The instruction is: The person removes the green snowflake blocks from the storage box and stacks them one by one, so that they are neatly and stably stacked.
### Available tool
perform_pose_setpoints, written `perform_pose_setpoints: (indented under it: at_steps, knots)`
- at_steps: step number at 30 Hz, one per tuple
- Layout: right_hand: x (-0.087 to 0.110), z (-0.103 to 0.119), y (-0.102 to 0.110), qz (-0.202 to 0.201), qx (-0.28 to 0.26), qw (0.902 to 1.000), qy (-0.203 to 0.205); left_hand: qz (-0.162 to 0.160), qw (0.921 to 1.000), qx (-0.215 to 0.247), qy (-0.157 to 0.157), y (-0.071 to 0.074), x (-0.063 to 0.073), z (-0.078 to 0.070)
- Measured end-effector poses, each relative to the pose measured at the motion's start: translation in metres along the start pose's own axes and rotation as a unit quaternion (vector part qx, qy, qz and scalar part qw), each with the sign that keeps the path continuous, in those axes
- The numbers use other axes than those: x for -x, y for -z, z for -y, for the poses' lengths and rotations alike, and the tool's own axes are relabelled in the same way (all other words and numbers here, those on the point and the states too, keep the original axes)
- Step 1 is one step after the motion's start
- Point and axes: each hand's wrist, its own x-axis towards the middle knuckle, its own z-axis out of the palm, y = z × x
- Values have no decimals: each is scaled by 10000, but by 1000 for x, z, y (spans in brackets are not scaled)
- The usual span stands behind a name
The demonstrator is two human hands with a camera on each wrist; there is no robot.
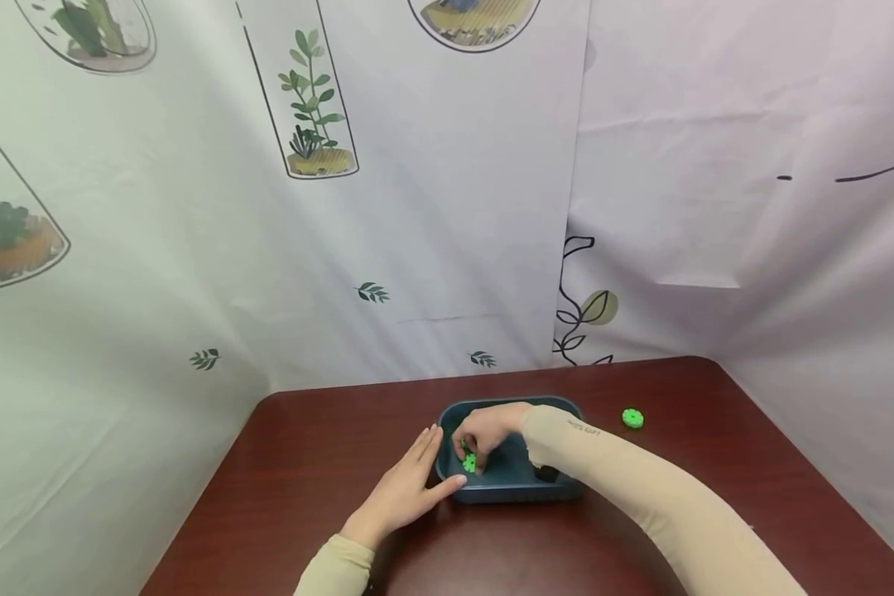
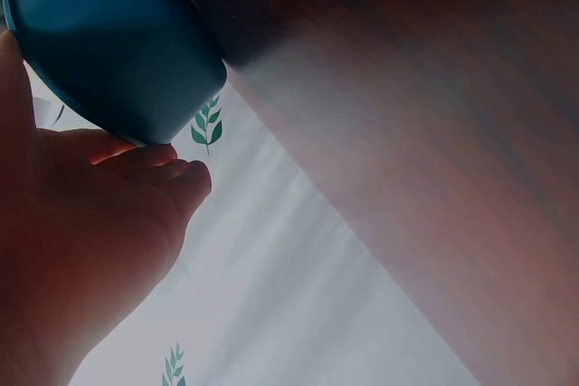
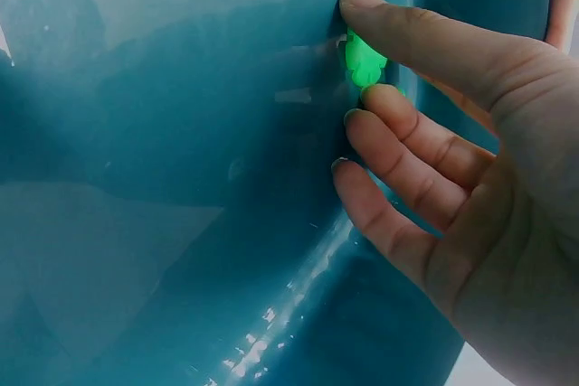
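Note:
A dark teal plastic basin [image 1: 517, 488] stands on the table. My right hand [image 1: 486, 428] reaches down into its left end, with thumb and fingers bent around a bright green, flower-shaped piece [image 1: 469, 463]. From the right wrist, that green piece [image 3: 365, 61] shows between the thumb and the other fingers, close to the basin floor [image 3: 163, 133]. Partly hidden by the fingers is a second bit of green. My left hand [image 1: 406, 488] rests against the basin's left end, fingers straight, thumb over the near rim. In the left wrist view, its fingers [image 2: 136, 158] touch the basin's outer wall [image 2: 118, 42].
Another green, scalloped round piece [image 1: 632, 418] lies on the dark red-brown table [image 1: 313, 463], right of the basin. A small black object [image 1: 546, 473] shows below my right sleeve. White cloth [image 1: 447, 207] printed with plants hangs behind and beside the table.

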Motion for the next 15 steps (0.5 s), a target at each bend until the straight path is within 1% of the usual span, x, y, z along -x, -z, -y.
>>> perform_pose_setpoints:
  at_steps: [7,15]
  knots:
    - [0,2,2,-4,-6,10000,26,-32,10000,-4,6,1,0,0]
    - [0,3,0,28,-60,10000,30,-6,10000,-11,-14,-1,0,0]
